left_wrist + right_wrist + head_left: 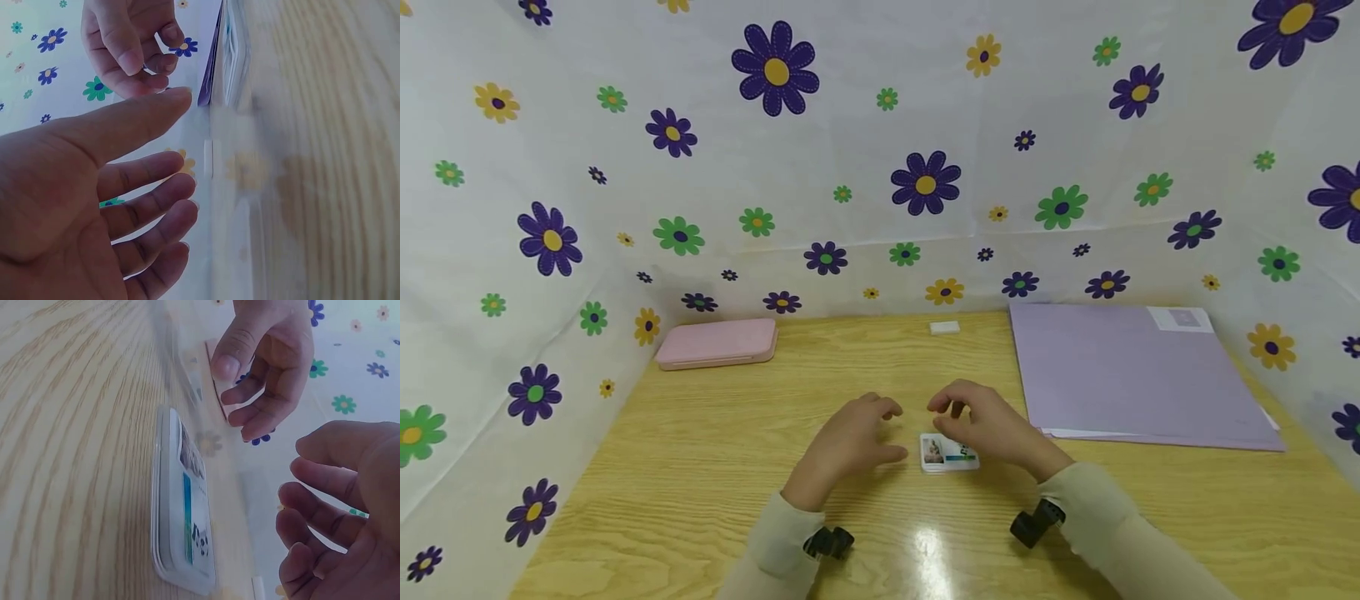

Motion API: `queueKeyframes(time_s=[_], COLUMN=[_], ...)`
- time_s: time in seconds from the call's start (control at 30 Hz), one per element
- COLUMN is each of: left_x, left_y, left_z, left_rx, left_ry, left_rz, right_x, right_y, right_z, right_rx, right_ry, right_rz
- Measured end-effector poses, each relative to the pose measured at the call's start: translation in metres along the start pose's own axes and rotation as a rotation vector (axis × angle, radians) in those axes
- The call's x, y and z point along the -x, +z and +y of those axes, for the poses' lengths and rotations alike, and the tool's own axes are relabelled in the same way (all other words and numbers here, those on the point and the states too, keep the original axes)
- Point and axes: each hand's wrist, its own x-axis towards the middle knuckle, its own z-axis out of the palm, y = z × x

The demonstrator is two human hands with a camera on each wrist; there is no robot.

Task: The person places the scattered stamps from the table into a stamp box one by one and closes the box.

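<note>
A small flat plastic case [949, 452] with rounded corners lies on the wooden table, a photo and coloured print showing on its top. My left hand [853, 442] hovers to the left of it, thumb and fingers apart and bent a little, with nothing in them. On the other side my right hand [988, 421] is held over the case's right edge, its fingers loosely curled around empty air and partly covering the print in the head view. From the right wrist, the case [184, 506] shows side-on, below and apart from the fingers.
A pink pencil case [718, 342] sits at the back left. Toward the back middle lies a small white block [944, 327]. A large lilac folder [1127, 375] with papers under it covers the right side. Flower-printed cloth [850, 150] walls the table's back and sides.
</note>
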Motion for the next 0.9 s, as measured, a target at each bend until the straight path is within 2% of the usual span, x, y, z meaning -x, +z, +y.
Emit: queueKeyframes(time_s=[0.37,0.53,0.8,0.9], left_x=[0.015,0.023,0.033,0.034], left_y=[-0.013,-0.019,-0.028,-0.029], left_z=[-0.019,-0.028,-0.039,-0.044], left_rx=[0.029,0.082,0.099,0.088], left_ry=[-0.03,-0.036,-0.103,-0.106], left_rz=[0.016,0.008,0.018,0.022], right_x=[-0.015,-0.023,-0.034,-0.037], right_y=[0.018,0.027,0.036,0.038], right_z=[-0.01,-0.016,-0.017,-0.017], right_rx=[-0.015,-0.012,0.024,0.034], right_ry=[-0.035,-0.027,-0.002,-0.008], right_rz=[-0.024,-0.056,-0.114,-0.125])
